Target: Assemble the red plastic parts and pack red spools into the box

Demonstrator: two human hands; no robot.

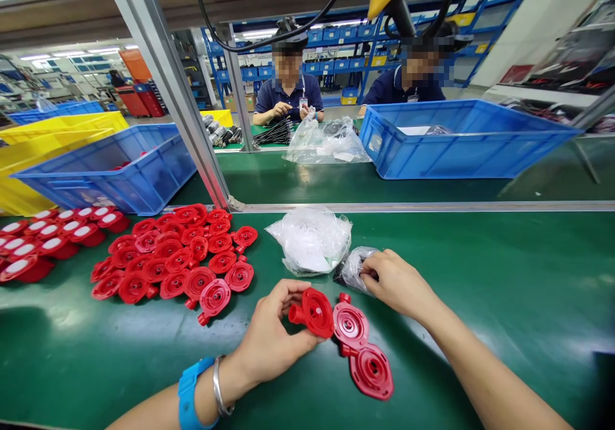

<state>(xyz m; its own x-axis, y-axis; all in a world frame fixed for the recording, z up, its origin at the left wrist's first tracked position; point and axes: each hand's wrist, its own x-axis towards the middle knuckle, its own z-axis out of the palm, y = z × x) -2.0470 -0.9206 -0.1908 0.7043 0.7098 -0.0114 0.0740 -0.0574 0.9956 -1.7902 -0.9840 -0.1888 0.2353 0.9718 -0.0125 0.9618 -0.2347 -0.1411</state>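
Observation:
My left hand (273,334) grips a red plastic housing (318,313) with a short side spout, its round recessed face turned up toward me. My right hand (391,279) reaches into a small clear plastic bag (358,266) that has dark contents; its fingertips are pinched, and whatever they hold is hidden. Between my hands, two more red housings (372,369) lie on the green table, touching each other. A larger clear bag of white pieces (310,241) sits just beyond my left hand. Many similar red housings (175,260) are spread in a cluster to the left.
Red parts with white round tops (57,241) stand at far left, before a blue bin (115,173) and yellow bins (62,135). A metal post (168,90) rises behind the cluster. Another blue bin (461,154) stands behind the ledge. Two people (288,97) work opposite.

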